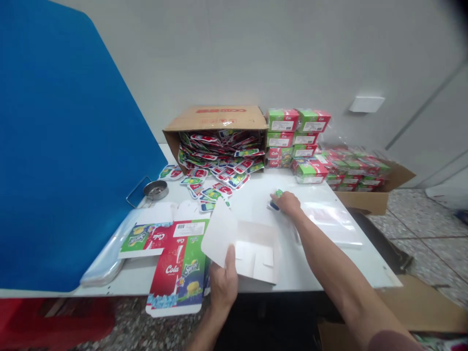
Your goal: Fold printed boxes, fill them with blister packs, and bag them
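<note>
My left hand (224, 282) is closed on the near left edge of an open small carton (256, 251), thumb on its white inside. The carton stands at the table's front edge with its lid flap (220, 231) raised to the left, and its visible floor is bare white cardboard. My right hand (288, 202) is stretched out beyond the carton, fingers closed around a small green-and-blue sachet (274, 205), partly hidden by the fingers. Flat printed Cola and Sprite carton blanks (179, 268) lie left of my left hand, one overhanging the table edge.
A big cardboard box (219, 118) on its side spills many printed sachets (215, 187). Filled cartons (281, 126) are stacked at back right, more in a floor box (361, 200). Clear plastic bags (332, 224) lie right, a metal dish (156, 190) left, beside a blue panel (66, 146).
</note>
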Available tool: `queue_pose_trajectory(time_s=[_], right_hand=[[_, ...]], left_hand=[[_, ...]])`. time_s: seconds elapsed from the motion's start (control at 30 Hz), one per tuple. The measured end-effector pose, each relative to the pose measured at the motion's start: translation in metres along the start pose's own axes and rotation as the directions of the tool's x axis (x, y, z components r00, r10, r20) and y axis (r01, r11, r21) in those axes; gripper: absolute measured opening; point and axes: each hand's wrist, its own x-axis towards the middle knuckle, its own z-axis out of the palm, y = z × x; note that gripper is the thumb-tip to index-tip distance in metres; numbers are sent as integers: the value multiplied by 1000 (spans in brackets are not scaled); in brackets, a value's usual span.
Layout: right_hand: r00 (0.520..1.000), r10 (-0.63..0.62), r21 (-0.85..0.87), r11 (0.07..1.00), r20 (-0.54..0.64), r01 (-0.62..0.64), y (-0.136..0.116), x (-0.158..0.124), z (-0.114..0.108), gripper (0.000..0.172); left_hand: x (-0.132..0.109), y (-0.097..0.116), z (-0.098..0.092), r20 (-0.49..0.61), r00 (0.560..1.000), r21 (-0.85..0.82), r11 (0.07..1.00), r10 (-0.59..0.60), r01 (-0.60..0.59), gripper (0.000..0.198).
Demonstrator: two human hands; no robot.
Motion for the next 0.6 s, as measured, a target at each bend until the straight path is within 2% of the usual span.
queue_pose_trajectory(time_s=[0.1,0.17,0.23,0.27,0.33,0.37,0.4,0.47,0.5,0.53,0.57,0.6], right_hand=[[983,179,-143,975,42,-171,-7,25,18,43],[972,220,-203,959,84,-199,-8,34,25,55],[969,209,-225,958,128,-177,-6,40,30,71],[970,194,-225,961,148,-158,-3,41,31,75],[971,158,-214,970,181,-118,2,41,32,74],[971,140,-206,974,196,-98,5,41,32,69],[971,120,-197,977,208,-79,7,40,32,63],[970,87,-182,982,229,-46,11,36,32,54],[970,73,-172,985,233,-33,12,34,33,51],[971,50,-158,987,233,-14,13,32,33,49],[974,18,-150,989,224,16,13,30,34,45],[977,-20,-153,987,213,54,13,27,35,39]], left_hand=[[-4,2,-7,106,994,12,1000,-30,29,51],[-10,-1,-16,209,977,14,999,-39,37,57],[-14,-6,-32,230,973,-71,997,-18,35,71],[-14,-7,-43,173,985,-153,988,12,15,78],[-2,-1,-69,-30,996,-297,951,82,-87,88],[11,6,-81,-108,990,-303,945,91,-120,78],[28,15,-91,-147,983,-258,956,105,-141,61],[72,36,-101,-194,965,3,984,176,-178,37],[96,46,-99,-152,958,174,960,245,-218,34],[120,53,-93,-28,952,305,909,306,-283,35],[142,58,-83,135,936,411,841,326,-353,37],[162,58,-70,308,899,507,746,312,-432,38]])
